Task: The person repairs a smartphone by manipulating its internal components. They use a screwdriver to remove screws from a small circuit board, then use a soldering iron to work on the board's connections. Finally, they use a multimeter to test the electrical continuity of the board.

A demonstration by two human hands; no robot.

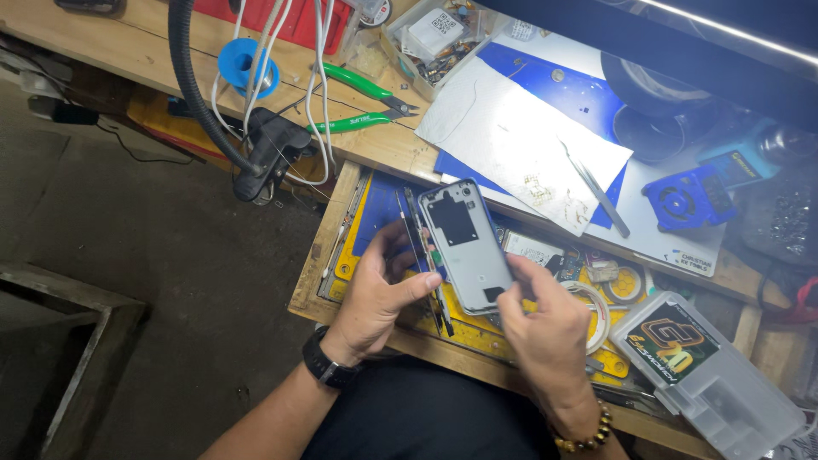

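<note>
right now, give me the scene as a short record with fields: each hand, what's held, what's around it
left hand: grips the dark thin phone part by its edge
right hand: fingers pinch the lower corner of the grey phone back frame
frame pose: tilted, inner side up, above the open drawer
bench: green-handled cutters, tweezers on white sheet
near right: clear plastic box

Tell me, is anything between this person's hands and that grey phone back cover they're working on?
Nothing visible is. The left hand grips the dark phone body along its edge, and the right hand has its fingers on the lower corner of the grey back cover. Both hands touch the parts directly, above the open drawer.
</note>
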